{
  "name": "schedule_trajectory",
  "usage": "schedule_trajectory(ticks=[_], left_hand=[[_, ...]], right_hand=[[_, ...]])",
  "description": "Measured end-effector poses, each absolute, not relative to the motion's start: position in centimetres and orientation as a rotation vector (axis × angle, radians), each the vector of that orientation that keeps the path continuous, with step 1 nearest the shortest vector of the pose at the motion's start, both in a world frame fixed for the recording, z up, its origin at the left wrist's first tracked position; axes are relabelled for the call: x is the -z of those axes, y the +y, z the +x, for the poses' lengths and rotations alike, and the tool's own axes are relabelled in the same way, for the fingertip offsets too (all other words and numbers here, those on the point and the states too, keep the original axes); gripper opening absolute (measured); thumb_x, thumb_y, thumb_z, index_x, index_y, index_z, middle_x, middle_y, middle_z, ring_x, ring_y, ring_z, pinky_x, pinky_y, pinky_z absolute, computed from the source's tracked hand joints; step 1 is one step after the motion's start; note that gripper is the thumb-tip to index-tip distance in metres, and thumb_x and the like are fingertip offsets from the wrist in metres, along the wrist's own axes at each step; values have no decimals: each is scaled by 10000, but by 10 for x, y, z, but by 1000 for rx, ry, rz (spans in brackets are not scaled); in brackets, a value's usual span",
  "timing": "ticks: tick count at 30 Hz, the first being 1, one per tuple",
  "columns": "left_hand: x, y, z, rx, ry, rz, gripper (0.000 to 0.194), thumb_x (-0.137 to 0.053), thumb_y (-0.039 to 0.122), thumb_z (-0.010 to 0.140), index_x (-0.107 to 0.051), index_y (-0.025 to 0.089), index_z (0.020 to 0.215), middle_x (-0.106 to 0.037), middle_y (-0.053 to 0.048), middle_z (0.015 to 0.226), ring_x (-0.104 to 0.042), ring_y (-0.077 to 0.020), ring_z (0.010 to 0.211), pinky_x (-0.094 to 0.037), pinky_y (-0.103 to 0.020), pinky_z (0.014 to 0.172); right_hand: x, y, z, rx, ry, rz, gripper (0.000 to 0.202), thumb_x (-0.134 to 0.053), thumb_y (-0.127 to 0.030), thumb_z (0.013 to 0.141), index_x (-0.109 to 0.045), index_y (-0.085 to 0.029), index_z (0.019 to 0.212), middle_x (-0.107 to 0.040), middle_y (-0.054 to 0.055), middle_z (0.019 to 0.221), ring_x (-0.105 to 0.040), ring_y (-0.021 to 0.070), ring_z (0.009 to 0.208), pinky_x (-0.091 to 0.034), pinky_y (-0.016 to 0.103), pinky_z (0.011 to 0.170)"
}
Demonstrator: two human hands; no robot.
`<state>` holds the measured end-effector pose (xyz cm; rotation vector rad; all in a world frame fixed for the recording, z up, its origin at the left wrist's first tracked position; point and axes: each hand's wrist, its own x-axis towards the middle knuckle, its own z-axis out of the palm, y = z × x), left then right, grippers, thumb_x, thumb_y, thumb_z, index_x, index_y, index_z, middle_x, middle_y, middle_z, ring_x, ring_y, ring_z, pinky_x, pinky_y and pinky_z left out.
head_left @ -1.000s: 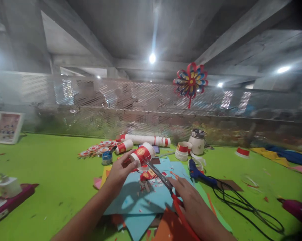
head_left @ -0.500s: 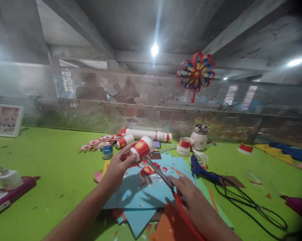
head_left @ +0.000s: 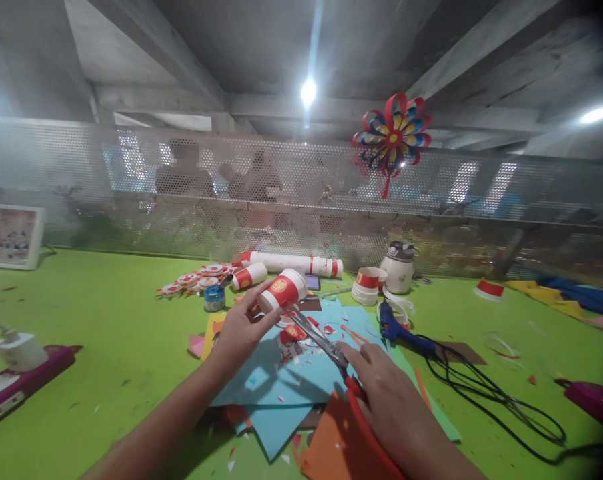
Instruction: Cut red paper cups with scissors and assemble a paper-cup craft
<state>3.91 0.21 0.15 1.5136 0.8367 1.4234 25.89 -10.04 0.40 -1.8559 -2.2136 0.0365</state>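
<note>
A red and white paper cup (head_left: 285, 291) with a gold emblem is tilted on its side in my left hand (head_left: 246, 323), whose fingers close round its base end. My right hand (head_left: 381, 383) grips the red handles of a pair of scissors (head_left: 321, 341). The blades point up and left, and their tips are at the lower side of the cup; I cannot tell whether they are cutting into it. Beneath both hands lie sheets of light blue paper (head_left: 261, 383), strewn with red and white paper scraps (head_left: 294, 333).
A blue glue gun (head_left: 401, 333) with a black cord lies right. Behind are stacked cup rings (head_left: 365, 287), a lidded bottle (head_left: 398, 268), a white and red tube (head_left: 296, 264), another paper cup (head_left: 250, 276) and a blue jar (head_left: 214, 298). A power strip (head_left: 26, 383) lies left.
The view has shifted slightly. The cup has tipped a little in my left hand, and the scissors stay close against its lower side.
</note>
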Motion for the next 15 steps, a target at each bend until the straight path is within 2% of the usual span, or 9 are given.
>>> schedule_trajectory(ticks=[11, 15], left_hand=[[3, 0, 43, -1437, 904, 1637, 572, -706, 292, 746, -561, 196, 1291, -637, -133, 1249, -645, -267, 1053, -512, -384, 918], [0, -3, 46, -1338, 920, 1607, 597, -695, 319, 745, -544, 174, 1304, -692, -124, 1127, -669, -263, 960, -524, -415, 876]], right_hand=[[0, -101, 266, 277, -2211, -1803, 518, -464, -87, 841, -516, -81, 1357, -582, 202, 1073, -532, 337, 1006, -470, 514, 875], [-1, -100, 266, 297, -2230, -1763, 545, -468, -72, 835, -491, -95, 1379, -576, 188, 1061, -522, 323, 985, -479, 498, 859]])
